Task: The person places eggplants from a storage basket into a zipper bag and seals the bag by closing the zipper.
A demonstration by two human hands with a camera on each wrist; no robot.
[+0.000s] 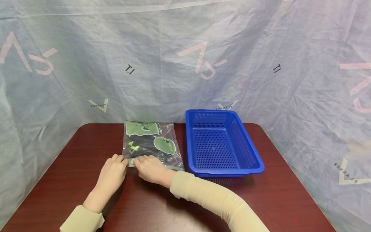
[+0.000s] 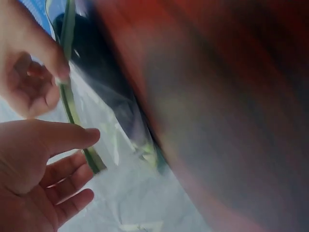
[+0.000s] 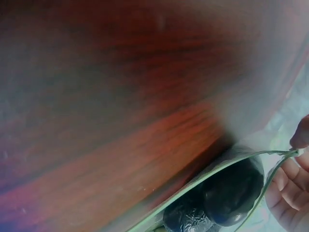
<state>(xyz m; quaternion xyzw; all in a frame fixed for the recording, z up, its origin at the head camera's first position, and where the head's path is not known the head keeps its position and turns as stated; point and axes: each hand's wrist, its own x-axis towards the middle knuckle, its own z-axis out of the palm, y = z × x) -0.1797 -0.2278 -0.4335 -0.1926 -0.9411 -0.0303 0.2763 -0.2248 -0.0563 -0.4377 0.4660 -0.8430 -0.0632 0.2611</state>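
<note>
A clear plastic zip bag with green cartoon prints lies on the table, its green-edged mouth toward me. My left hand pinches the mouth strip near its left corner, thumb on one side and fingers on the other. Close beside it, my right hand pinches the same strip between thumb and fingers. The strip's two edges are together between my hands and spread apart beyond the right hand. Through the gap show dark, glossy, rounded things resembling eggplants. Yellow-green tips show through the plastic on the left.
A blue perforated plastic basket stands on the table to the right of the bag. The reddish-brown table ends at a grey fabric backdrop behind and along both sides.
</note>
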